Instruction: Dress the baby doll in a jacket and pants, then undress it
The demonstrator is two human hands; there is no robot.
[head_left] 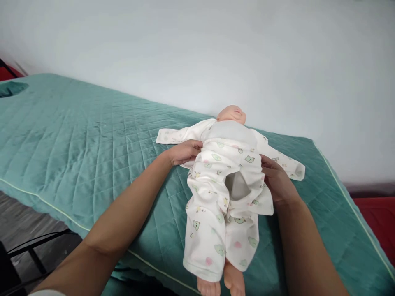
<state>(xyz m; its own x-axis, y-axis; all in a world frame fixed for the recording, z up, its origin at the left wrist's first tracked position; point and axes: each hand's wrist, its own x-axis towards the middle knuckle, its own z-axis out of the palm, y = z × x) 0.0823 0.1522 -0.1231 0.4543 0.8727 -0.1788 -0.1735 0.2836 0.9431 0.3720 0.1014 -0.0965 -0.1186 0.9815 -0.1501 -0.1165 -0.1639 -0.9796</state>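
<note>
- The trousers, white with small green bear and pink dot prints, are on a baby doll that lies on its back, right of the middle of the scene, head at the far side and feet at the near side.
- The waistband sits at the doll's belly. Below it the front gapes open, showing a grey patch; whether that is body or lining is hard to tell.
- The left hand is at the left end of the waistband, fingers close together and curled onto the cloth, thumb on top, pinching the edge.
- The right hand rests against the right side of the trousers, its back toward the camera. Its fingers bend in toward the cloth and their tips are hidden, so its grip cannot be told.
- A matching top lies open on the doll, sleeves spread left and right; the doll's hands are not visible in them.
- Two bare feet stick out of the trouser legs and are partly cut off by the near edge.
- Doll and forearms lie on a teal quilted table cover, with a dark opening at its far left end.
- A pale wall stands behind; something red shows at the right, cut off.
</note>
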